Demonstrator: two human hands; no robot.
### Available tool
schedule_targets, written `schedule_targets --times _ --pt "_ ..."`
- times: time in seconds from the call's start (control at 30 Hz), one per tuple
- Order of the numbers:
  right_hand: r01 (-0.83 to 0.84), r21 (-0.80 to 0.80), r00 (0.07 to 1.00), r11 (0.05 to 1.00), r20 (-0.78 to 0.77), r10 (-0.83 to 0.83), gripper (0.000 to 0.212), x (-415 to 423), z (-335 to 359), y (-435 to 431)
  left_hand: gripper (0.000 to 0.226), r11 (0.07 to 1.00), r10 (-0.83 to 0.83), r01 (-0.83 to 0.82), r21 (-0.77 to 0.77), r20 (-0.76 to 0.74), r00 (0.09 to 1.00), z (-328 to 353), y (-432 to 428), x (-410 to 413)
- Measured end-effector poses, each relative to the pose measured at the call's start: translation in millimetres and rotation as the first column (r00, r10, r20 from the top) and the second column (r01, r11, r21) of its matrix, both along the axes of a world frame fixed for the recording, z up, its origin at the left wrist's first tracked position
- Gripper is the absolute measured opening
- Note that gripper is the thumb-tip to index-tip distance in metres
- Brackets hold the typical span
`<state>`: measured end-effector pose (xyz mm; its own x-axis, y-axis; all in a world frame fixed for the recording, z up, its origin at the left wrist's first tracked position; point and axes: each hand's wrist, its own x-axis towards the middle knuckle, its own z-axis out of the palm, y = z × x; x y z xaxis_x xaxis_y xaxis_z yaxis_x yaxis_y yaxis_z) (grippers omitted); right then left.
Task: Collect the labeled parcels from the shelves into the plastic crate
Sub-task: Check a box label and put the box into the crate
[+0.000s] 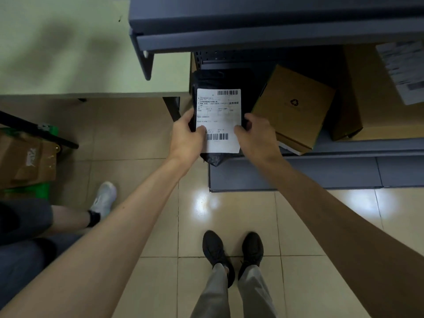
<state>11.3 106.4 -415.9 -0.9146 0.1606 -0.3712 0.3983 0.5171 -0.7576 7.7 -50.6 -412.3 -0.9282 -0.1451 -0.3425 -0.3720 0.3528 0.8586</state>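
A black parcel [218, 81] with a white barcode label [219, 118] is held in both hands at the front edge of a dark grey shelf [344, 148]. The left hand [185, 136] is wrapped round the parcel's left side and the right hand [257, 136] round its right side. Each thumb is pressed on the label and the fingers [187, 115] are curled round the edges, so the parcel is grasped from both sides. Whether its far end is resting on the shelf cannot be told.

Just right of the parcel a brown box [296, 106] is seen on the shelf, and farther right a large carton [376, 88] bearing a paper sheet. Left of the parcel a pale green desk [91, 53] is seen. Far to the parcel's lower left, a green crate [29, 191] is partly seen, with brown packages apparently inside.

The task is judged part done: this parcel is not yet carried to the crate, and the box and carton appear left to be collected.
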Motion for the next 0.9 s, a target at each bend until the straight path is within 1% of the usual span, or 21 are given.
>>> schedule_targets --times 0.07,0.1,0.17,0.23,0.33,0.37,0.47,0.53,0.57,0.63,0.7,0.8,0.9 --pt "0.016 0.027 1.000 1.000 -0.019 -0.016 0.026 -1 2 -2 0.053 1.000 -0.008 0.008 -0.003 0.046 0.999 -3 0 -7" --pt "0.030 0.033 0.999 0.999 -0.025 -0.029 0.025 -1 0 -2 0.055 1.000 -0.015 0.014 0.002 0.070 0.997 -5 0 -9" --pt "0.048 0.032 0.998 0.998 -0.030 -0.047 0.034 1 -4 -2 0.055 0.999 -0.033 0.031 0.025 0.096 0.995 -7 0 -8" --pt "0.062 0.028 0.998 0.998 -0.032 -0.061 0.040 6 -4 0 0.050 0.999 -0.048 0.045 0.027 0.097 0.994 -6 1 -4" --pt "0.077 0.022 0.996 0.997 -0.040 -0.076 0.032 16 4 8 0.049 0.997 -0.070 0.069 0.020 0.089 0.994 -3 0 3" --pt "0.080 0.032 0.996 0.996 -0.051 -0.078 0.027 19 9 13 0.050 0.996 -0.086 0.087 -0.020 0.071 0.994 -1 0 5" --pt "0.088 0.068 0.994 0.994 -0.072 -0.083 0.027 29 20 36 0.050 0.948 -0.152 0.141 -0.285 -0.016 0.988 10 7 9" --pt "0.091 0.093 0.992 0.992 -0.100 -0.082 0.026 35 27 54 0.050 0.909 -0.216 0.189 -0.372 -0.032 0.976 20 22 10" --pt "0.100 0.105 0.990 0.989 -0.111 -0.088 0.025 38 29 65 0.051 0.892 -0.262 0.229 -0.389 -0.035 0.964 24 30 9" --pt "0.136 0.110 0.985 0.985 -0.119 -0.123 0.025 44 32 86 0.053 0.860 -0.354 0.316 -0.402 -0.023 0.935 31 51 7" --pt "0.158 0.136 0.984 0.978 -0.107 -0.144 0.023 49 31 107 0.053 0.838 -0.402 0.368 -0.402 -0.001 0.916 35 74 5" --pt "0.162 0.172 0.986 0.972 -0.057 -0.155 0.022 56 25 132 0.051 0.835 -0.420 0.397 -0.380 0.025 0.907 35 101 5" --pt "0.168 0.140 0.986 0.976 -0.001 -0.169 0.030 57 15 144 0.042 0.857 -0.399 0.388 -0.339 0.041 0.916 26 112 4"
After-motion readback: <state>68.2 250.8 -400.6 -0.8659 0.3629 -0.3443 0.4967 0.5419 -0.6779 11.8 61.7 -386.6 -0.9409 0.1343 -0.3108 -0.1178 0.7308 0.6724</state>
